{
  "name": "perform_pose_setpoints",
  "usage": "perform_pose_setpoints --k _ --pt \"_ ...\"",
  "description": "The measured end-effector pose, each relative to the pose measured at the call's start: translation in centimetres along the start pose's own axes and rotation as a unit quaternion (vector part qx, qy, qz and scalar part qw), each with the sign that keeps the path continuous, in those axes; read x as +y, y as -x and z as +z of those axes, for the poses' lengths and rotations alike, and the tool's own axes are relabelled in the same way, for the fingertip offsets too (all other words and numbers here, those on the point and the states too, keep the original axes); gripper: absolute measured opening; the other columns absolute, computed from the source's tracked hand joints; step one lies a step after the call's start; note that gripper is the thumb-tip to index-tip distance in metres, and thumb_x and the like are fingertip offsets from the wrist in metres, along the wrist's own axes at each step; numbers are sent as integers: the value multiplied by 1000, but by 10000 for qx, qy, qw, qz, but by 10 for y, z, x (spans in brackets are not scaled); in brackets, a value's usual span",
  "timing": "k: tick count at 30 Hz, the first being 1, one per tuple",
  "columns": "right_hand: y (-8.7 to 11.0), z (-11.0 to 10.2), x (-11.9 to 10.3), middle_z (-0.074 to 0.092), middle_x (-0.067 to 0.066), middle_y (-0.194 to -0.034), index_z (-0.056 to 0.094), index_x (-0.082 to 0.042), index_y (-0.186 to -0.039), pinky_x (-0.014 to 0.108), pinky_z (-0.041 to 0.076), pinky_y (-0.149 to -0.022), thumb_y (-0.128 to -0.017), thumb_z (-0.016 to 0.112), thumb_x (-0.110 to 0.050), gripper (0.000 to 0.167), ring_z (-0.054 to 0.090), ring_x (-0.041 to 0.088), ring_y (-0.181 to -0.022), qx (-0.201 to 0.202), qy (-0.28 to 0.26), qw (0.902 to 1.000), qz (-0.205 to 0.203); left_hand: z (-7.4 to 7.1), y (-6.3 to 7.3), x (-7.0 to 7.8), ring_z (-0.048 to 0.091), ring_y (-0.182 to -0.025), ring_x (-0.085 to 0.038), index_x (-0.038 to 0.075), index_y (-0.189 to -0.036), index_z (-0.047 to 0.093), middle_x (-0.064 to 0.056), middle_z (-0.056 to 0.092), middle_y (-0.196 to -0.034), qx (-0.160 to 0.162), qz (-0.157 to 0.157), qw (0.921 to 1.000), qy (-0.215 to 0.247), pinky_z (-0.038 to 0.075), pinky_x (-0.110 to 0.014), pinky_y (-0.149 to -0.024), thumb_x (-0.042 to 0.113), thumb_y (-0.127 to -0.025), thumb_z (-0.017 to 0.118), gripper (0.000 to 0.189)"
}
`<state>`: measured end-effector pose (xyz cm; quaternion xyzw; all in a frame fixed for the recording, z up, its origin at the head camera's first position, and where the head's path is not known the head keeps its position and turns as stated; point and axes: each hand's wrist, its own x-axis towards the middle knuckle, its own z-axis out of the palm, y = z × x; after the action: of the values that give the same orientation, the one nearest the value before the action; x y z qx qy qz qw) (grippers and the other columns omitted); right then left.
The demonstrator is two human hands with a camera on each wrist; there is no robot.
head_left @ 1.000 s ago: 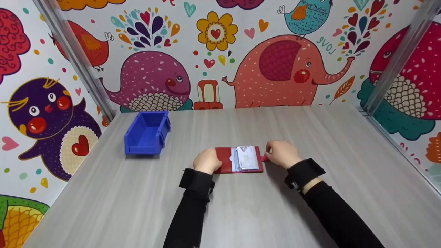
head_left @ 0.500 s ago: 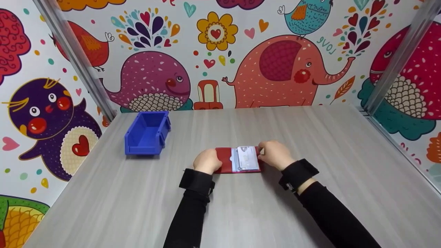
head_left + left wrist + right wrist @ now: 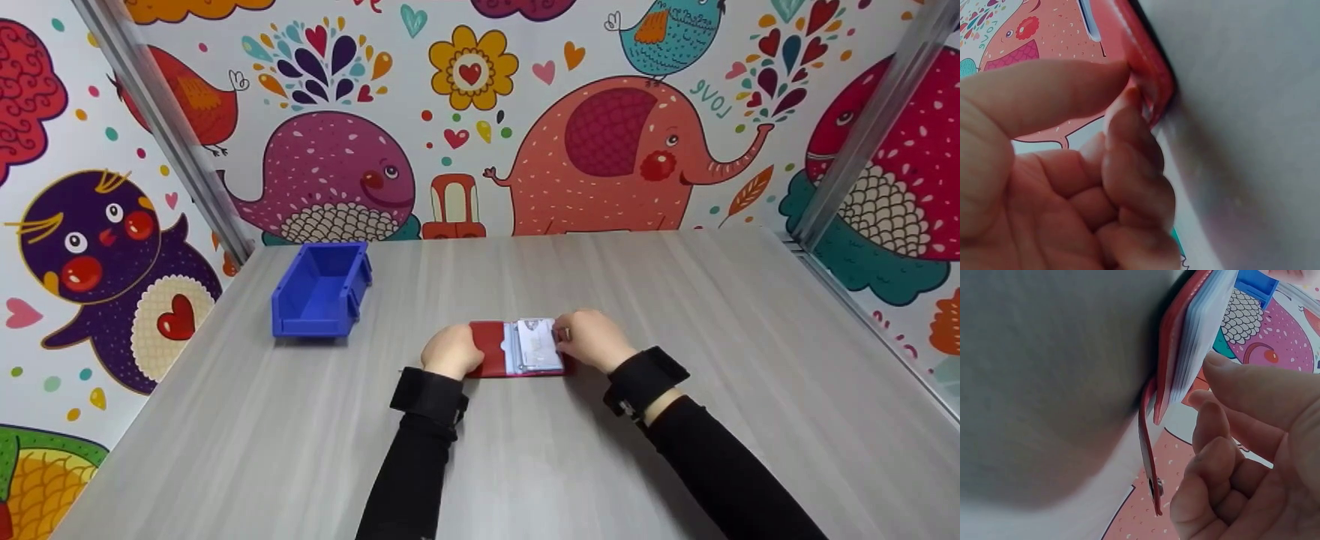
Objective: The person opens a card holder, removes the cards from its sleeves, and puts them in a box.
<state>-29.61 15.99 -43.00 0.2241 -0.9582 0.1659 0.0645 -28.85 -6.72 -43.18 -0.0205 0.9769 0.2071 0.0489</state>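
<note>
A red card holder [image 3: 491, 350] lies spread out on the table, its left cover bare. Clear plastic card sleeves [image 3: 538, 346] with a whitish printed card on top fill the right side. My left hand [image 3: 451, 351] pinches the left cover's edge; the left wrist view shows thumb and forefinger on its red corner [image 3: 1154, 76]. At the right edge of the sleeves is my right hand [image 3: 598, 340], thumb and forefinger around their edge, the other fingers curled in. A red strap [image 3: 1149, 450] with a metal snap sticks out below the sleeves in the right wrist view.
A blue plastic bin [image 3: 311, 327] stands at the back left of the light wood-grain table [image 3: 517, 465]. Printed cartoon panels [image 3: 465, 150] rise behind and at the sides, with metal frame posts [image 3: 176, 142] at the corners.
My right hand has left the strap at the far right and moved left to the edge of the card sleeves. The left hand and card holder have stayed in place.
</note>
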Motion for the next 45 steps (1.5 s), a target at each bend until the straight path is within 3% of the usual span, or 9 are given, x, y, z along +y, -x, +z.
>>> perform_pose_setpoints --k 6,20,32,37,45 --pt "-1 1 -1 55 3 -68 69 -4 -84 40 44 -64 -80 78 -5 10 50 23 -68 -160 45 9998 -135 0 0 0 61 -88 -22 3 -112 70 -10 69 -111 15 24 10000 -26 52 -39 -76 10 -83 68 30" --pt "-1 2 1 57 4 -72 74 -1 -97 41 47 -67 -80 78 -6 18 52 23 -70 -207 -62 9998 7 0 1 1 62 -90 -23 3 -111 71 -10 69 -112 48 60 9999 -146 52 -39 -77 10 -84 68 29" --pt "0 3 3 58 3 -72 74 -3 -96 41 47 -68 -78 79 -6 19 53 23 -70 -216 -259 9994 83 -4 4 3 64 -92 -24 4 -109 71 -10 69 -111 59 197 9995 -220 52 -41 -78 12 -83 68 28" --pt "0 3 3 63 6 -79 75 -2 -101 42 48 -72 -80 78 -6 22 55 24 -74 -258 -262 9992 162 -7 4 6 64 -93 -25 4 -109 71 -11 69 -112 91 231 9993 -284 53 -43 -77 15 -84 67 28" --pt "0 3 3 59 4 -75 73 -4 -96 40 46 -68 -80 78 -6 16 53 23 -71 -340 -264 9988 230 -9 7 14 64 -92 -24 6 -107 72 -9 70 -111 195 281 9989 -311 52 -43 -76 16 -85 67 25"
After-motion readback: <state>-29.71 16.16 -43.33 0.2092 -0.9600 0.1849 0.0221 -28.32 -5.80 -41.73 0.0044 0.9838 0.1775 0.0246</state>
